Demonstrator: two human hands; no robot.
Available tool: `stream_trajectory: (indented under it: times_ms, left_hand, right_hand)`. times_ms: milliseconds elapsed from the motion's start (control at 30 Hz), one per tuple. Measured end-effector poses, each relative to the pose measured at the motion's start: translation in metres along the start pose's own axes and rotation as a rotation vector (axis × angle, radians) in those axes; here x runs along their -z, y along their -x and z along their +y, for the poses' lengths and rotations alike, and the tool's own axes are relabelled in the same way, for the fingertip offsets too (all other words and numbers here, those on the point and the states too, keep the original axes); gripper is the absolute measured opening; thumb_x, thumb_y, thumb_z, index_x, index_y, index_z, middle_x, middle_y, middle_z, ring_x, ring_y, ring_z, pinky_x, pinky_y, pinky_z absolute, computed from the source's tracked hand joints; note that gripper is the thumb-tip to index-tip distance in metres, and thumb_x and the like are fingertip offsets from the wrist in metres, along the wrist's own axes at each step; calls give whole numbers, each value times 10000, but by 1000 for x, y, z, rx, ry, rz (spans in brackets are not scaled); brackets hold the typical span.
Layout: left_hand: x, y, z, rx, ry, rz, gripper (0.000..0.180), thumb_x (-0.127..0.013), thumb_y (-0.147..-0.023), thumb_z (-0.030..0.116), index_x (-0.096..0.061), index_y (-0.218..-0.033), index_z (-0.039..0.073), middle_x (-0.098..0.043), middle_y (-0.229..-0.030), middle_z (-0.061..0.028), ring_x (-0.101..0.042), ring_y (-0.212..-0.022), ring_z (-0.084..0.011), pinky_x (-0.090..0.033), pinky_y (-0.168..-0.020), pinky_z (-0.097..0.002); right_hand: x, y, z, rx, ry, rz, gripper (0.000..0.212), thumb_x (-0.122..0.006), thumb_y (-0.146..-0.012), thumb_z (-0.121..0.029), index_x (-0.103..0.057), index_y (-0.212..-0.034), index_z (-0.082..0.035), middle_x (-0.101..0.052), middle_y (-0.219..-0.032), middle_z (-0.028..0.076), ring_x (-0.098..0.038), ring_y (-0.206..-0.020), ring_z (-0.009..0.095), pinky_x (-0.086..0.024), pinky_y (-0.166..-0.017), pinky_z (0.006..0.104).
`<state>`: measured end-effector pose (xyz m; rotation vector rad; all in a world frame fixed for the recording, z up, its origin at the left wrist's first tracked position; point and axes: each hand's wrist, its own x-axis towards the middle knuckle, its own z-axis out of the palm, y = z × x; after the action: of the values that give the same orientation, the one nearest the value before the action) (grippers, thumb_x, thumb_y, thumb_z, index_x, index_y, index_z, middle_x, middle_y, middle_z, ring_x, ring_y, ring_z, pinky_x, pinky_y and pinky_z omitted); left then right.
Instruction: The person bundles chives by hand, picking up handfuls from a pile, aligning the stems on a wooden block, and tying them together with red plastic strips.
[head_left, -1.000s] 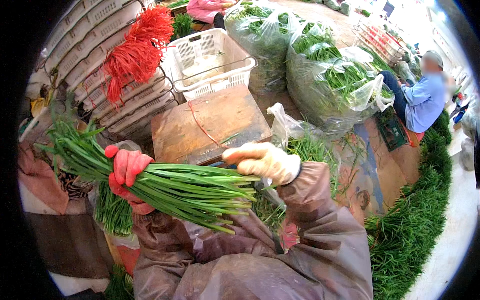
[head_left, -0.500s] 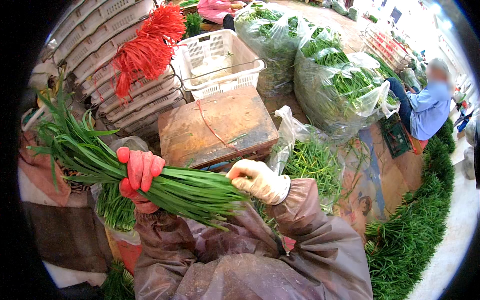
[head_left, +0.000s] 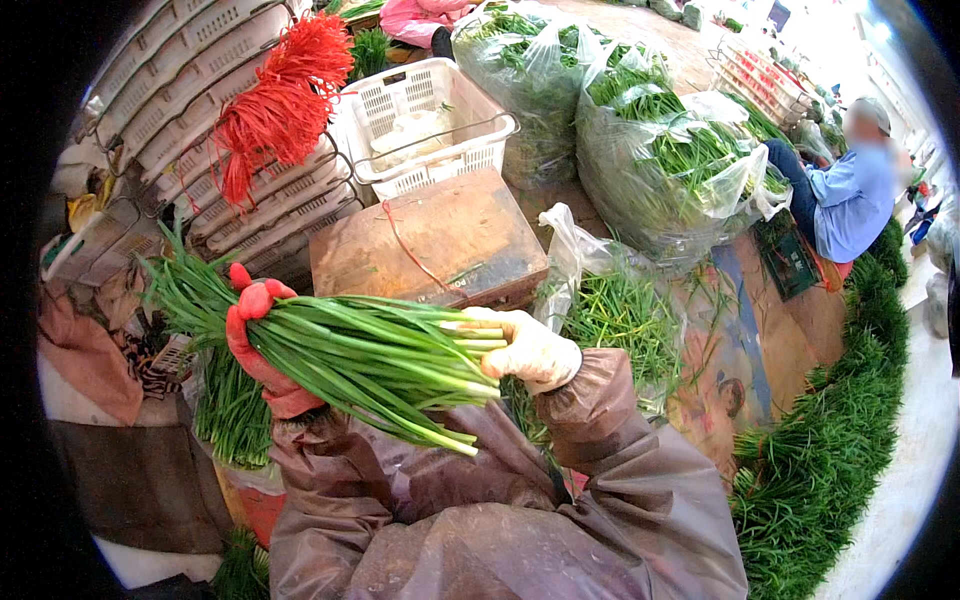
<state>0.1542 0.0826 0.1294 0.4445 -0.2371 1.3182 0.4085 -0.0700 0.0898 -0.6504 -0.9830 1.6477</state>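
Note:
A bunch of green chives (head_left: 375, 345) lies across in front of me, its leafy tips to the left and its pale stalk ends to the right. My left hand (head_left: 246, 342), in a red glove, is wrapped round the leafy side of the bunch. At the other end, my right hand (head_left: 540, 352), in a whitish glove, grips some of the pale stalk ends between thumb and fingers. Just beyond the bunch stands a worn wooden box (head_left: 430, 235) with a red strip lying over its top.
Red strips (head_left: 275, 125) hang by stacked white crates (head_left: 170, 75) at the left. A white basket (head_left: 490, 155) sits behind the box. Plastic bags of greens (head_left: 650, 190) stand beyond. Chive bunches (head_left: 820, 480) line the right. A person in blue (head_left: 850, 205) sits at far right.
The bunch has turned so its pale stalk ends now show at my right hand. My left hand's fingers have shifted round the bunch, and its leafy tips have moved rightward.

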Motion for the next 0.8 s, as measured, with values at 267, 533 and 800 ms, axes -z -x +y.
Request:
stream_trajectory:
  times_ms: [267, 533, 800]
  left_hand:
    - [13, -1, 14, -49, -286, 92, 449, -515, -923, 165, -404, -1323, -7, -618, -849, -29, -586, -818, -139, -395, -1038, -333]
    - [23, -9, 2, -112, -562, 215, 386, -510, -926, 176, -445, -1238, -43, -635, -912, -78, -572, -1003, -233, -410, -1014, -406]
    - [31, -26, 2, -2, -462, 585, 244, -542, -870, 122, -527, -1085, 7, -578, -699, -47, -575, -661, -184, -496, -904, -428]
  right_hand:
    - [27, 19, -10, -31, 558, 74, 258, -669, -796, -72, -632, -1041, 0, -632, -1031, 62, -557, -964, 157, -439, -878, 321]
    - [-45, 12, -25, 539, 1774, 352, 474, -764, -624, -128, -656, -1082, -173, -584, -1109, 73, -535, -1052, 262, -435, -915, 374]
    - [-33, -8, -1, 749, 1540, 372, 238, -702, -675, -117, -678, -908, -158, -636, -875, 47, -607, -785, 259, -508, -689, 347]
